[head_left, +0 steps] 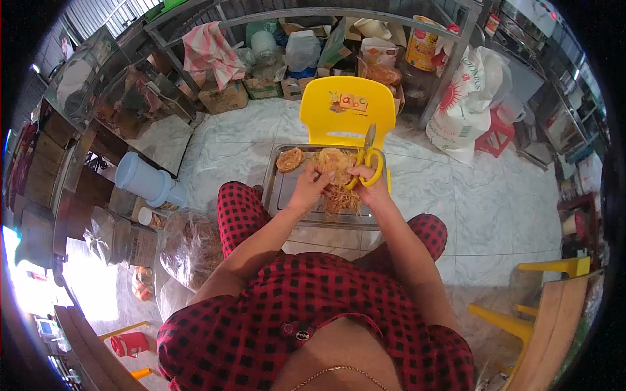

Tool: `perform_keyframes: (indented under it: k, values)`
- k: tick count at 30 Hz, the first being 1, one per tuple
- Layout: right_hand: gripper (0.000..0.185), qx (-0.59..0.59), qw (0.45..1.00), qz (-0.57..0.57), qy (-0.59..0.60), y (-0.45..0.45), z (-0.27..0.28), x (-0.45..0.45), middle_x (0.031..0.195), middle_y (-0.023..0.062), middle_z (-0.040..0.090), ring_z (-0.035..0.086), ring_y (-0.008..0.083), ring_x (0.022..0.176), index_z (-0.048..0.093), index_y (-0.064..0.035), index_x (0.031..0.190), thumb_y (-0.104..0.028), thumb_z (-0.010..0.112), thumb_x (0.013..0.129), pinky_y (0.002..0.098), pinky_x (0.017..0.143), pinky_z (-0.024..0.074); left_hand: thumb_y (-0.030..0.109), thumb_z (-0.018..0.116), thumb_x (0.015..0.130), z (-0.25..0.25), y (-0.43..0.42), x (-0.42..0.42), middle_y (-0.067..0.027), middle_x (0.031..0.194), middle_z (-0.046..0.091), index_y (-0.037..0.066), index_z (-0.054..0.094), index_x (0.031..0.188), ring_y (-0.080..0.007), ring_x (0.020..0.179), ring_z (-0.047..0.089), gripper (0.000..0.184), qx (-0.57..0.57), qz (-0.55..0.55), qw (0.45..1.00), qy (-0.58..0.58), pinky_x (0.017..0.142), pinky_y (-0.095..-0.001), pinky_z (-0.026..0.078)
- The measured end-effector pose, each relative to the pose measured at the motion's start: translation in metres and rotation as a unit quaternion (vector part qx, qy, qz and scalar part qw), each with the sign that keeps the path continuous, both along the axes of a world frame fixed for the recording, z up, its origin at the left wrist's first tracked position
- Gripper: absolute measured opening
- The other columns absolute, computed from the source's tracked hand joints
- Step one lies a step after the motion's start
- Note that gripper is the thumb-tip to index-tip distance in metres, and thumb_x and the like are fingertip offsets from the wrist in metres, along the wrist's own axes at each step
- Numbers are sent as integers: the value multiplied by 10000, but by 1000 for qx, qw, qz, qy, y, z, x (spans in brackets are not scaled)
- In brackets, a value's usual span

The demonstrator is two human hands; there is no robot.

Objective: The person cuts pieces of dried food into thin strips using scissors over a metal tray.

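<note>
Over the metal tray (277, 189), my left hand (308, 187) pinches a flat, tan, dried stringy piece (334, 161) whose exact kind I cannot make out. My right hand (370, 187) is closed around the yellow handles of the scissors (371, 138), with the blades pointing up and away from me. Its fingertips also touch the right edge of the stringy piece. Loose tan shreds (342, 202) lie below my hands in the tray. A separate orange-brown dried piece (289, 159) rests at the tray's far left corner.
A small yellow chair (347, 104) stands behind the tray. Beyond it, a metal rack (306, 13) holds boxes and jars. White sacks (464, 104) lean at the right. Blue-white buckets (142, 177) and a clear plastic bag (191, 244) are on my left.
</note>
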State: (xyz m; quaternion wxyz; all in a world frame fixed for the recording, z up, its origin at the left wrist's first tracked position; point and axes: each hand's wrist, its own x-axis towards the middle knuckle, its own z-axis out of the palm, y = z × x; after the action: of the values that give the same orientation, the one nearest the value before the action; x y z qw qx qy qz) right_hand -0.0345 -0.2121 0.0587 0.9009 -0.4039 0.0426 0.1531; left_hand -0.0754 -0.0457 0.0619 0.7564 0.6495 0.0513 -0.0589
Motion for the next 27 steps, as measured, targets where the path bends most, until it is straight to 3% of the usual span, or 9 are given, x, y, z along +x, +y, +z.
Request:
perform_keyframes:
  k: [3,5,8,12,14,19,22,27]
  values:
    - [287,71,995,63,29,2,-2,2,821,55,544,562,201,760,543,-32,912,-15,630,639,321,692,475,133,610,849,9,-5,-5,-74,834,568,11,420,1033,-121,656,580,292,-47,-4,996,-74,563,-251,500]
    - [278,94,992,67,43,4,-9,4,818,57,550,565,204,766,549,-36,906,-5,624,639,326,704,475,74,593,848,11,-12,-5,-66,893,565,9,409,1049,-112,787,573,280,8,2,978,-209,659,-239,490]
    - [274,110,989,82,54,2,-10,5,811,58,558,568,206,772,556,-41,895,2,624,633,332,722,471,32,587,839,19,-8,-9,-62,960,555,6,414,1048,-98,889,541,273,30,-32,971,-236,738,-233,467]
    - [287,59,997,43,31,4,-1,-1,815,50,554,565,200,773,558,-45,883,-8,644,611,328,737,457,78,591,844,31,-4,-14,-50,873,577,12,463,1012,-92,781,571,222,64,-22,978,-196,663,-230,486]
    - [297,30,999,42,5,0,7,-2,820,48,550,563,198,773,556,-45,887,-12,650,607,327,737,455,145,598,847,30,3,-16,-36,754,584,17,523,932,-88,652,577,171,34,-69,997,10,567,-226,486]
    - [323,-8,1000,19,-23,3,16,-6,828,43,537,557,197,775,549,-48,902,-20,660,600,328,748,451,136,595,851,24,0,-21,-39,751,613,15,585,967,-106,656,595,168,29,-119,992,-8,585,-227,483]
    - [343,44,998,25,34,3,17,-4,836,50,549,559,197,773,550,-42,920,-14,660,597,333,746,457,103,602,831,23,2,-20,-42,791,626,16,595,989,-108,676,594,180,6,-123,991,-44,598,-247,485]
    - [346,32,992,104,55,0,-4,0,856,65,576,565,204,774,556,-21,933,-2,651,601,328,718,470,84,626,801,15,11,-16,-16,840,634,26,603,1036,-105,700,583,243,54,-145,980,-124,623,-247,478]
